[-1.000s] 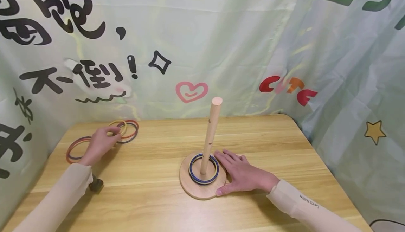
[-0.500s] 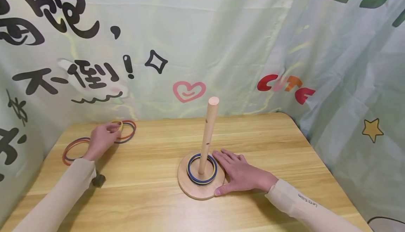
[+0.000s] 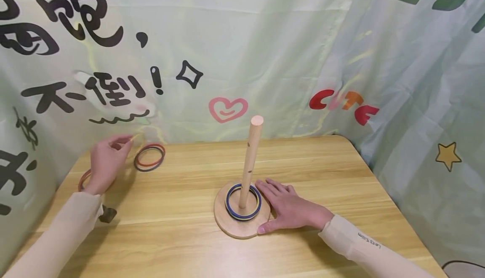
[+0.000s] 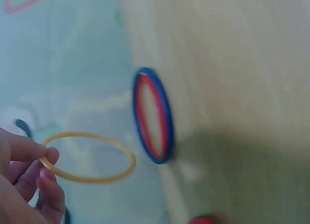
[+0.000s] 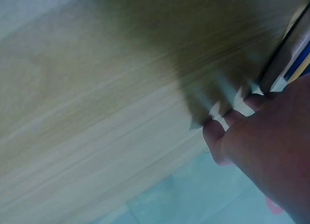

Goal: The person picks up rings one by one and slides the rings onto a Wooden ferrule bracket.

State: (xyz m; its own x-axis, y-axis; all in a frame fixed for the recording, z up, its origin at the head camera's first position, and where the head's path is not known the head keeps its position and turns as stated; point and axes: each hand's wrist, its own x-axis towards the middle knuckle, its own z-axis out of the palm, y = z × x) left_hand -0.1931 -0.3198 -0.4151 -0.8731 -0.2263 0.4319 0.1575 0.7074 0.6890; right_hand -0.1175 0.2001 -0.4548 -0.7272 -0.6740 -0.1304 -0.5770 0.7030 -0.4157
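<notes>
My left hand pinches a yellow ring between thumb and fingertips, raised over the table's back left. The left wrist view shows the whole ring sticking out from the fingertips. Just right of that hand, a red and a blue ring lie overlapping on the table. Another red ring is partly hidden behind the left hand. My right hand rests with spread fingers along the right edge of a round wooden base. From the base rises a wooden peg, with blue and yellow rings stacked around its foot.
The wooden table ends at a back edge against a hanging printed cloth, which also closes off the left and right sides. A small dark object sits at the left wrist, below the sleeve.
My left hand has lifted the yellow ring off the red and blue rings and moved up and slightly left with it. The right hand stays on the base.
</notes>
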